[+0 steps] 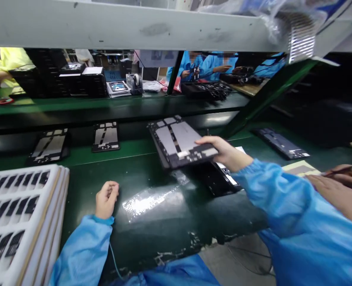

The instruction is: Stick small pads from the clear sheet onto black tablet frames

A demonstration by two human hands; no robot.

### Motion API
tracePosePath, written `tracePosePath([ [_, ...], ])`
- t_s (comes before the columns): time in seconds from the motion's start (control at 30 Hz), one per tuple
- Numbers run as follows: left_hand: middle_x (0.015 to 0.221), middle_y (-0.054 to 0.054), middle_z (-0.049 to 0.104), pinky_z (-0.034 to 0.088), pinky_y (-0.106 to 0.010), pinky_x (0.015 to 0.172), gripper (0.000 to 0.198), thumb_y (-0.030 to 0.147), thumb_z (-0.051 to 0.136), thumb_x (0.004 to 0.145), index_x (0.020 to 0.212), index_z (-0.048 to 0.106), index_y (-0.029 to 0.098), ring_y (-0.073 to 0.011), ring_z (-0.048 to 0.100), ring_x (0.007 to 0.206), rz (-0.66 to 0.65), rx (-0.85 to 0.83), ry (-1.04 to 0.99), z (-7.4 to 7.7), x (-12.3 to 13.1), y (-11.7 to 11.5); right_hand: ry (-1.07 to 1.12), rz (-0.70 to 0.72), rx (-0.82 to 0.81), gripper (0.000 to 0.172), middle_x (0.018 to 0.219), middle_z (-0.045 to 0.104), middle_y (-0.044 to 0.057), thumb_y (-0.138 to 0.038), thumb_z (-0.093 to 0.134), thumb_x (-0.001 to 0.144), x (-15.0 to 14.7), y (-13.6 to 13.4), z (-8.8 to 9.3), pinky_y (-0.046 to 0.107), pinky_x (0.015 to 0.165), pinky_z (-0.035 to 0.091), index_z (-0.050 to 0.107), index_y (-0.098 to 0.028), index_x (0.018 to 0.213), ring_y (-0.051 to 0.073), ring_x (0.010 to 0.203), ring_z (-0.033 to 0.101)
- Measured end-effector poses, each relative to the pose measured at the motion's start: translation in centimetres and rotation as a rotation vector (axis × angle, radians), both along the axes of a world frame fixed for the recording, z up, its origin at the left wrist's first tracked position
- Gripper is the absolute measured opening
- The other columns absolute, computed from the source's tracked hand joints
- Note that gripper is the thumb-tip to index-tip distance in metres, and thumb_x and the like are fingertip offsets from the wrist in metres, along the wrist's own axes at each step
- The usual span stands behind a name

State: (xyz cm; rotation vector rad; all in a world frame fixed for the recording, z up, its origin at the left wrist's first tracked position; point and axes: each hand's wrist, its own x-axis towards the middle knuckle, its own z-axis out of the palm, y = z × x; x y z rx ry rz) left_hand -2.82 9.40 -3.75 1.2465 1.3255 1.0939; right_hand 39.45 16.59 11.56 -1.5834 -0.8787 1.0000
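A tablet frame [178,143] is gripped by one edge in the fingers of the right hand [223,153], tilted above the table [164,230]. So pinched, it could be dropped. The fingers of the left hand [106,198] are curled shut.

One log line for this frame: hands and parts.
right hand: grip on tablet frame, tilted above green bench | left hand: fist on bench near white tray stack | co-worker's hand: right edge
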Motion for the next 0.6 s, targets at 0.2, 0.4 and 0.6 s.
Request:
tracePosePath([
  [0.2,0.135,-0.012,0.070,0.068,-0.041,0.101,0.051,0.049,0.070,0.105,0.144,0.064,0.017,-0.0211,0.072,0.116,-0.332,-0.096,-0.162,3.1,6.5,-7.6,0.157,0.305,-0.275,0.037,0.073,0.077,0.007,-0.049,0.095,0.064,-7.2,-18.3,-4.7,0.036,0.059,0.058,0.079,-0.021,0.081,0.026,0.068,0.073],
  [0.4,0.121,-0.009,0.074,0.069,-0.036,0.092,0.044,0.049,0.072,0.105,0.132,0.069,0.014,-0.0174,0.074,0.104,-0.595,-0.115,-0.063,3.3,6.8,-10.8,0.005,0.163,-0.263,0.051,0.064,0.056,0.000,-0.072,0.095,0.066,-1.9,-26.3,-6.2,0.032,0.053,0.040,0.074,-0.026,0.071,0.017,0.058,0.048],
  [0.6,0.107,-0.007,0.073,0.064,-0.038,0.096,0.041,0.051,0.082,0.095,0.113,0.075,0.015,-0.0176,0.069,0.098,-0.620,0.064,0.227,4.3,6.1,-9.7,-0.064,0.251,-0.162,0.050,0.082,0.072,0.006,-0.082,0.080,0.083,-4.8,-23.8,-4.0,0.035,0.059,0.045,0.085,-0.032,0.078,0.021,0.068,0.056],
])
